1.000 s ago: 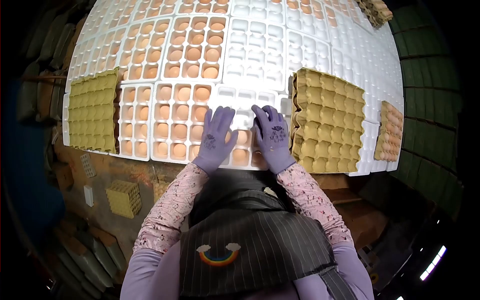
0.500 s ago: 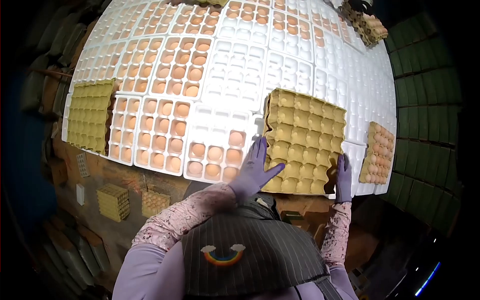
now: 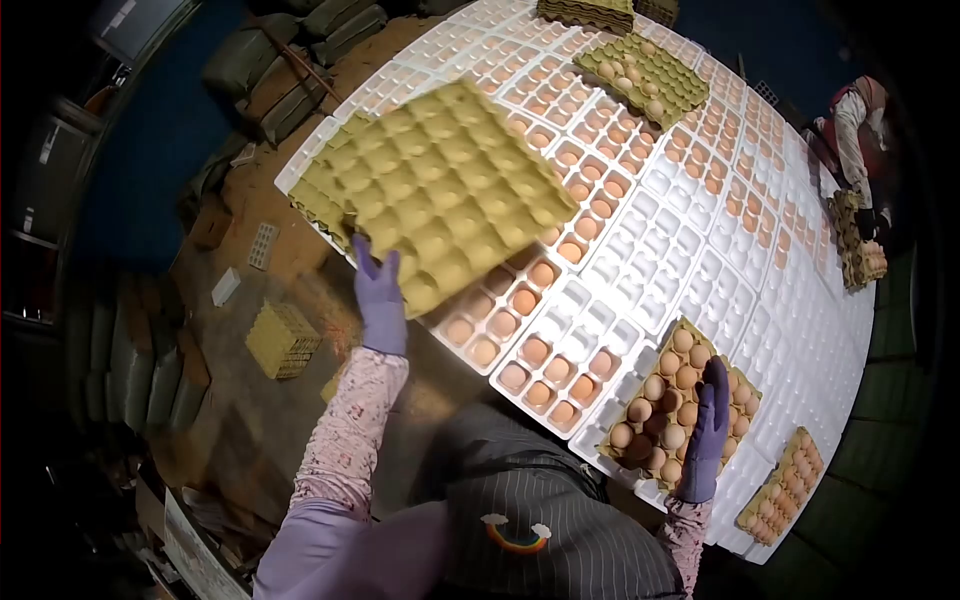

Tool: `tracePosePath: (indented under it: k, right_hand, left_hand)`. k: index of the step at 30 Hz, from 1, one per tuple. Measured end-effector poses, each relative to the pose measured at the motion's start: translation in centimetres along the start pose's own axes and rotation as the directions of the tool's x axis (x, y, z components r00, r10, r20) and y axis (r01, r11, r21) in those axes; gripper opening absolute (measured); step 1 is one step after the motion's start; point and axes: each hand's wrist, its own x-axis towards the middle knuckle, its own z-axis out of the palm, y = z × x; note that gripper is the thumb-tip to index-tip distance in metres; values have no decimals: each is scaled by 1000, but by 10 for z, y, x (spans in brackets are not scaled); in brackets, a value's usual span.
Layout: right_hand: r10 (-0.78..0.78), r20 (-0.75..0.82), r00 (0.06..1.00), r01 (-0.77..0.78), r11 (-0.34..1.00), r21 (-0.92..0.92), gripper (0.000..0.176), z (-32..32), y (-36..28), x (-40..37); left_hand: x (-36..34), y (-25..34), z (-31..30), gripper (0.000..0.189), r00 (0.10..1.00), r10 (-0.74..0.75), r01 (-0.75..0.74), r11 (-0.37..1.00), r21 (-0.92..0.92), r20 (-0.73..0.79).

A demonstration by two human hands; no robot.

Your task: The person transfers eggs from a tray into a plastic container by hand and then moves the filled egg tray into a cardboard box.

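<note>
My left hand [image 3: 380, 290], in a purple glove, grips the near left edge of an empty yellow-green egg tray [image 3: 455, 195]. That tray is tilted above the left part of the table and overlaps another yellow tray [image 3: 318, 205] lying there. Over at the right, my gloved right hand [image 3: 710, 420] rests on a pulp tray full of eggs [image 3: 655, 410], fingers stretched out across them. Left of this full tray lies a white foam egg tray [image 3: 545, 345], with eggs in its near cells and bare cells behind.
White foam trays cover the table, many filled with eggs. A tray with several eggs [image 3: 640, 75] sits at the back, another egg tray [image 3: 780, 490] at the near right. A co-worker's arms [image 3: 855, 170] reach in at far right. Stacked yellow trays [image 3: 283, 340] stand on the floor.
The empty tray has been lifted off to the left in my left hand, uncovering the eggs beneath it. My right hand has moved onto those eggs. The view has turned left.
</note>
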Motion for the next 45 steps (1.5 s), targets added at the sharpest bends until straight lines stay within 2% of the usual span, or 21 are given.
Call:
tracePosePath:
  k: [1, 3, 9, 13, 15, 19, 22, 23, 24, 25, 28, 29, 31, 32, 34, 37, 38, 39, 41, 43, 45]
  right_hand:
    - [-46, 174, 984, -19, 933, 359, 48, 10, 2, 3]
    - [207, -76, 975, -221, 927, -303, 50, 57, 0, 12]
    - [270, -49, 961, -268, 886, -379, 48, 117, -2, 22]
    - [296, -38, 954, -293, 905, -310, 47, 114, 4, 5]
    - [348, -88, 933, -357, 874, -329, 48, 109, 2, -7]
    - [211, -259, 943, -305, 859, -412, 42, 75, 1, -10]
    - [102, -359, 928, -292, 796, -530, 39, 21, 18, 12]
    - [19, -300, 954, -226, 704, -673, 38, 1, 24, 25]
    - [-49, -222, 974, -152, 588, -795, 36, -17, 29, 37]
    - [-86, -178, 980, -113, 499, -859, 35, -29, 37, 47]
    - [-120, 109, 987, 141, 311, -940, 34, -63, 65, 72]
    - [-110, 123, 986, 155, 374, -914, 33, -67, 65, 76]
    - [-94, 135, 986, 163, 447, -879, 32, -73, 56, 75]
    - [105, -95, 990, -140, 819, -557, 30, -77, 45, 75]
    - [396, -199, 896, -382, 918, 107, 29, -90, 26, 74]
    - [488, -19, 873, -482, 855, -194, 34, -100, 10, 78]
    - [509, 57, 859, -437, 787, -435, 35, -98, 2, 79]
    - [514, 123, 849, -239, 580, -779, 33, -84, -5, 83]
    - [420, 249, 872, 218, 123, -968, 47, -70, 28, 68]
    - [437, 227, 871, 122, 255, -959, 43, -76, 26, 69]
    - [478, 181, 860, -78, 472, -878, 37, -87, 13, 75]
  left_hand:
    - [40, -11, -20, 69, 997, -2, -7, 993, -122, -75]
    - [114, -56, -60, 70, 969, 174, -164, 984, 68, -174]
    - [147, -76, -52, 76, 939, -111, 177, 968, 180, -324]
    - [169, -118, -76, 77, 948, 31, 61, 960, 275, -317]
    - [128, -57, -54, 73, 958, -155, 162, 987, 8, -241]
    - [98, -68, -56, 56, 997, -80, 81, 995, 64, -9]
    - [56, -41, 6, 58, 934, -21, 159, 919, 362, -357]
    - [45, -40, 18, 57, 976, 203, -159, 909, 386, -78]
    - [28, -37, 35, 56, 889, 412, -456, 830, 321, 199]
    - [-9, -13, 73, 46, 905, 203, -293, 935, 201, 375]
    - [-93, -3, 164, 30, 584, 10, -272, 944, 184, 812]
    - [-113, -10, 193, 30, 376, 157, -595, 796, 108, 913]
    - [-154, -11, 244, 34, 86, 199, -766, 640, -63, 976]
    - [-172, -22, 265, 37, 19, 229, -827, 551, -114, 973]
    - [-183, -40, 288, 39, -45, 240, -875, 459, -154, 970]
    - [-184, -43, 297, 42, -202, 107, -883, 410, -228, 974]
    - [-185, -37, 292, 41, 18, -23, -493, 870, 29, 1000]
    - [-184, -27, 287, 42, 131, -254, 119, 964, 239, 958]
    - [-181, -3, 279, 40, 236, -382, 527, 823, 213, 893]
    - [-178, -7, 275, 42, 155, -525, 378, 814, 440, 837]
    - [-193, -19, 267, 42, 105, -241, -631, 734, 252, 965]
